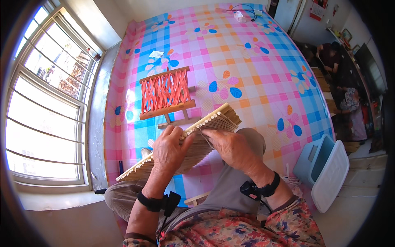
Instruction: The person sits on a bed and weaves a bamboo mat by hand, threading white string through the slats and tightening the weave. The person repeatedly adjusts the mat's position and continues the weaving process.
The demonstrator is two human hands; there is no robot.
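Observation:
A stiff mat of thin, straw-coloured stalks [197,155] lies slanted across my lap, a row of pale round ends along its upper edge. My left hand [168,149] is closed over that edge near the middle, thumb and fingers gripping it. Just to the right, my right hand [230,147] has its fingers pinched close to the edge, with a thin cord [209,142] hanging in a loop by the fingertips. My right palm hides part of the mat. Beyond the mat stands a small wooden stool [166,94] with red criss-crossed webbing.
Checked, flower-patterned sheeting [255,86] covers the platform. A barred window [49,103] is on the left. At the right edge are a blue bin [314,154] and its white lid [331,177]. Two other people [329,57] are at the far right.

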